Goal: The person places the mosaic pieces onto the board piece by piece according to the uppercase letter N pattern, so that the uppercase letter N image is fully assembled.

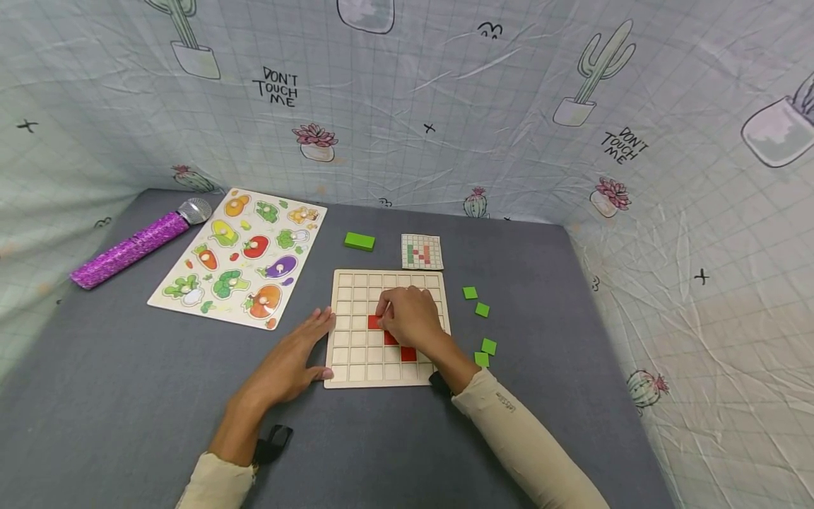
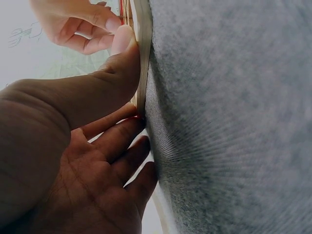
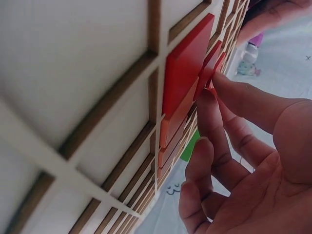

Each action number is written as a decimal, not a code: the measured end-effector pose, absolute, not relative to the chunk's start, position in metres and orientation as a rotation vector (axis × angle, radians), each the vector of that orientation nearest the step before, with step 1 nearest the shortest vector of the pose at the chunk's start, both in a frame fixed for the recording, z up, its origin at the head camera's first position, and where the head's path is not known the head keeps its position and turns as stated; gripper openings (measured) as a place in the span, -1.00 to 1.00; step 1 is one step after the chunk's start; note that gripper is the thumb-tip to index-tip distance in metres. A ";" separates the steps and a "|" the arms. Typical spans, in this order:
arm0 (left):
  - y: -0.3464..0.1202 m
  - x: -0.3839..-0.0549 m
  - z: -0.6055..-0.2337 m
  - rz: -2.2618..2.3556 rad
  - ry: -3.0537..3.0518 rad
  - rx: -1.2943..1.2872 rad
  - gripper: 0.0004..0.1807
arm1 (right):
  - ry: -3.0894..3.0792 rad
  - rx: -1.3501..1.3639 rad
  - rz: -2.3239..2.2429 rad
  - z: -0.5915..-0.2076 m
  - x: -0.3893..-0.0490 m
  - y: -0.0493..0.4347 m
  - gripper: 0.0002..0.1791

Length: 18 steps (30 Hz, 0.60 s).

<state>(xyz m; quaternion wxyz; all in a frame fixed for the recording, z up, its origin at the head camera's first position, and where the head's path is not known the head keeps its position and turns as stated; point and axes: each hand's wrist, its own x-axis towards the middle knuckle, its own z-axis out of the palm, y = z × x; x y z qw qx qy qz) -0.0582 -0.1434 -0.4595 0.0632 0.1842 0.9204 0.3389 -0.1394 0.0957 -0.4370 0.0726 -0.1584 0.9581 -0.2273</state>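
A wooden grid board (image 1: 350,355) lies flat on the grey table. Three red square tiles show on it in the head view, stepping down to the right, with the lowest red tile (image 1: 408,354) below the wrist side of my right hand (image 1: 410,318). Thumb and fingertips of that hand pinch a red tile (image 1: 373,322) at the upper left of the row. Further red tiles (image 3: 179,105) sit in cells beside it in the right wrist view, hidden under the hand from above. My left hand (image 1: 286,362) rests against the board's left edge, fingers extended, thumb (image 2: 122,44) at the near corner.
Several green tiles (image 1: 482,309) lie right of the board. Behind it are a green block (image 1: 359,241) and a small pattern card (image 1: 422,252). A vegetable puzzle board (image 1: 244,267) and a purple microphone (image 1: 136,244) lie at the left. A printed cloth (image 1: 394,92) hangs behind.
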 end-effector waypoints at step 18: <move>-0.145 -0.058 -0.459 1.025 2.784 0.577 -0.01 | 2.801 -0.547 -1.097 -0.444 -0.147 0.142 -0.82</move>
